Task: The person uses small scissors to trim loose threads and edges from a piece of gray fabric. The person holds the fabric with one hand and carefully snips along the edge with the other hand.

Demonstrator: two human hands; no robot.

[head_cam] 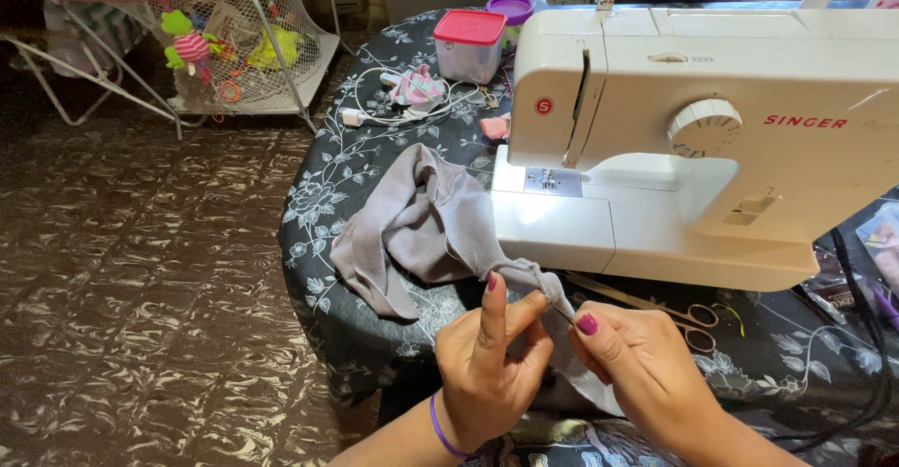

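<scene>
Your left hand (487,359) sits nearest you, fingers curled shut around a bunched edge of the grey fabric (421,228), forefinger raised straight. At its 3 o'clock, your right hand (637,359) is closed too, thumb and forefinger pinching the same edge, with what looks like a thin pin or needle between them; it is too fine to tell which. From your hands the cloth trails toward 11 o'clock and lies heaped on the round table (323,191), touching the base of the white sewing machine (693,139). It looks soft, thin and limp, likely to slide and unfold, so hold it by the hem close to the working spot. Scissors (688,317) lie at 2 o'clock, a red-lidded container (468,44) farther off at 12
</scene>
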